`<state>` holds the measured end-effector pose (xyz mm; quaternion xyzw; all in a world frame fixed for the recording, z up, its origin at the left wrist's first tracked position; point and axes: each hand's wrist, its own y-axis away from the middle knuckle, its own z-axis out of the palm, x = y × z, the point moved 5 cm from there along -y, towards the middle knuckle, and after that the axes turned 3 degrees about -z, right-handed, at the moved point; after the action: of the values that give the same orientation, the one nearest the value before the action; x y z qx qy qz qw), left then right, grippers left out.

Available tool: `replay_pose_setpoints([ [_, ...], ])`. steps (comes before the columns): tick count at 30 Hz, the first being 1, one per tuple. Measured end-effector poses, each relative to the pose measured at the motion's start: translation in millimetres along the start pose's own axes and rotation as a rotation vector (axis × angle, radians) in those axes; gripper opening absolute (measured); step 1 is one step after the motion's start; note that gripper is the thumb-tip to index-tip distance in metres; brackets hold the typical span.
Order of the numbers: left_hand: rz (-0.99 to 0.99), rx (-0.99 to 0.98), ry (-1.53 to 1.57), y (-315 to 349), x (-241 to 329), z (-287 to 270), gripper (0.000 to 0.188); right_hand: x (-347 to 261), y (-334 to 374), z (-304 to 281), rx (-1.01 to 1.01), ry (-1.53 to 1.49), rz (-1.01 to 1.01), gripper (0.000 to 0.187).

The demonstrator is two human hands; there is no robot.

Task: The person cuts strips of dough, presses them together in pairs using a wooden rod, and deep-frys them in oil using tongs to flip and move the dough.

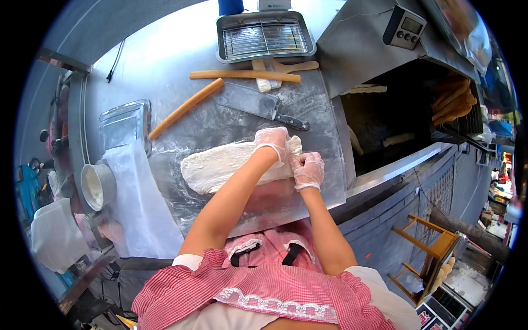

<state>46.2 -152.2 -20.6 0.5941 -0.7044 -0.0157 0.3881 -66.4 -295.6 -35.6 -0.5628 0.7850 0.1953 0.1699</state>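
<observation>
A long, flattened slab of pale dough (223,165) lies across the floured metal worktop. My left hand (272,144), in a clear plastic glove, is closed and bent down over the dough near its right end. Just to its right, my right hand (308,169), gloved the same way, is curled against the dough's right tip. The fingertips of both hands are partly hidden. Beyond the dough rests a cleaver (250,103) with a black handle. Past it are two wooden rolling sticks (187,108) and a wide wooden-handled brush (269,82).
At the back stands a metal tray with a wire rack (264,38). A fryer of dark oil (385,124) adjoins on the right, with fried dough sticks (454,99) in a basket and a timer (405,27) above. White cloth (140,192) and a round tin (96,187) are left.
</observation>
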Motion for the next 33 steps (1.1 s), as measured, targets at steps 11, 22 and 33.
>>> replay_pose_setpoints([
  [11,0.262,0.206,0.170,36.5,-27.6,3.6,0.026,-31.1,-4.1,26.6,0.125,-0.562,0.021,0.037],
  [22,0.094,0.641,-0.244,170.8,-159.9,-13.1,0.062,129.7,-107.3,-96.5,0.083,-0.474,0.332,0.029],
  [33,-0.071,1.034,-0.330,93.8,-218.0,-144.8,0.065,8.6,-39.2,-9.2,0.248,0.040,-0.030,0.041],
])
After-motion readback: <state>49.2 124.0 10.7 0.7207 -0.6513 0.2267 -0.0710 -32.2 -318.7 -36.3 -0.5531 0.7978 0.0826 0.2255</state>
